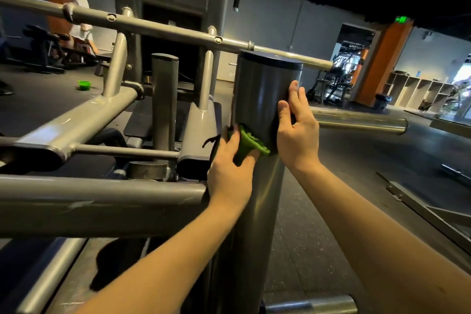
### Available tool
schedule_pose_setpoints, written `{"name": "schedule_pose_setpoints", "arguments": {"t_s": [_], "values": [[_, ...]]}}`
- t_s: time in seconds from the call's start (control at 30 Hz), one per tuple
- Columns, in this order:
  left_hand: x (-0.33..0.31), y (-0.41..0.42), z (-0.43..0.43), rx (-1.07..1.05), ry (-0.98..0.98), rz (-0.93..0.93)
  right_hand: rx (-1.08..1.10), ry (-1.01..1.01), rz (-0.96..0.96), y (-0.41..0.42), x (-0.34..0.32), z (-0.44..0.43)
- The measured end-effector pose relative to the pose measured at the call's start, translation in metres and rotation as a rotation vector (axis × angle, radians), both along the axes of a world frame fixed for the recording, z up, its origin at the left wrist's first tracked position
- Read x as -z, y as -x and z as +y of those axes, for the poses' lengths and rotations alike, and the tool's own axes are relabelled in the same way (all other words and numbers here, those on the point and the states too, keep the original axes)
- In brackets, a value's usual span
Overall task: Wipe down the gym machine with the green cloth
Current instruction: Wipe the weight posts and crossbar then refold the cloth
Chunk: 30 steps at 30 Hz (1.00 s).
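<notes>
Mid-wipe here, working the thick upright post [265, 89] at the near corner of the gym machine [102, 201]. Gripping the green cloth [251, 141] in the left hand [230, 171], bunched between thumb and curled fingers and pressed against the left face of the post, just above the junction with the big horizontal frame tube. Bracing with the right hand [298, 130] a bit higher up on the post's right side, fingers mostly straight and laid on the metal, thumb pointing up, holding nothing. Can't see the fingertips round the back, tbh.

Looks like somewhere in the middle of the job, judging by the amount of frame around: bars, tubes, the black cap [272, 60] on top. No telling clean from dirty at this angle though.

Probably calls for dragging the cloth up toward the cap or round the curve next, so keeping firm pressure and sliding the right hand out of the path first. Worth unbunching the cloth a little too, for more contact per pass.
</notes>
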<state>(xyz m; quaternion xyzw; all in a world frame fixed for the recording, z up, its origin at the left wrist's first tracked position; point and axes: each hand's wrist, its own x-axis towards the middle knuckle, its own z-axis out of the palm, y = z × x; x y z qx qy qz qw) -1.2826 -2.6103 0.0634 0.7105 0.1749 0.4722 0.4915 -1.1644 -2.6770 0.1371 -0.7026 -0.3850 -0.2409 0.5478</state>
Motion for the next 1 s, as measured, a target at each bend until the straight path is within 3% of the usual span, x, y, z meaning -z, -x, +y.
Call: {"name": "schedule_pose_setpoints", "arguments": {"t_s": [0.23,0.47,0.57,0.77,1.0], "values": [[-0.043,-0.032,0.052,0.073,0.312,-0.068,0.012,0.003,-0.016,0.002,0.001,0.000],[0.021,0.014,-0.016,-0.022,0.032,0.077,-0.024,-0.020,0.009,0.013,0.016,-0.003],[0.017,0.014,-0.011,-0.029,-0.048,0.108,-0.049,-0.015,0.026,0.024,0.036,-0.015],[-0.046,-0.020,0.042,0.007,0.344,0.084,-0.024,0.026,0.153,0.052,0.074,-0.033],[0.033,0.031,-0.011,-0.032,-0.156,0.194,-0.030,0.091,0.226,0.065,0.109,-0.042]]}}
